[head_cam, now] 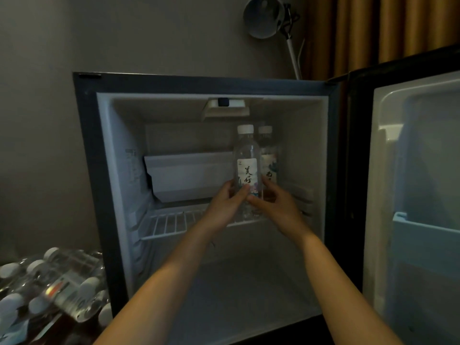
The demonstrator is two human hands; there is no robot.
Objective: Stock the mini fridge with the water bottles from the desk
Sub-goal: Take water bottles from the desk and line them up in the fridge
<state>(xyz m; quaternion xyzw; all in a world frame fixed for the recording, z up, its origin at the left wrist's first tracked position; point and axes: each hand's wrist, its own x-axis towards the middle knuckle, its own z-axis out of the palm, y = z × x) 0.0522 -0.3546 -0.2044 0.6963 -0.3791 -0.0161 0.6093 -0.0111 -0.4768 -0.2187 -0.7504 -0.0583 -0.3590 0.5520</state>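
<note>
1. Bottle position: clear plastic water bottle with white cap and white printed label stands upright, long axis vertical, centre-right of the frame. It is inside the dark-framed mini fridge with pale lining, over the white wire shelf.
2. Left hand: fingers curled round the bottle's lower body from frame-left.
3. Right hand: grips the same zone from frame-right, thumb across the front. Neither hand is nearer; both hold it.
4. Base contact with the shelf is hidden by the hands; cannot tell if it is seated.
5. Second clear white-capped bottle stands just behind and right of the held one. Judgement: set-down turns on this narrow gap.
6. Shrink-wrapped pack of bottles lies at lower left, outside the fridge. Judgement: stocking is at an early stage.
</note>
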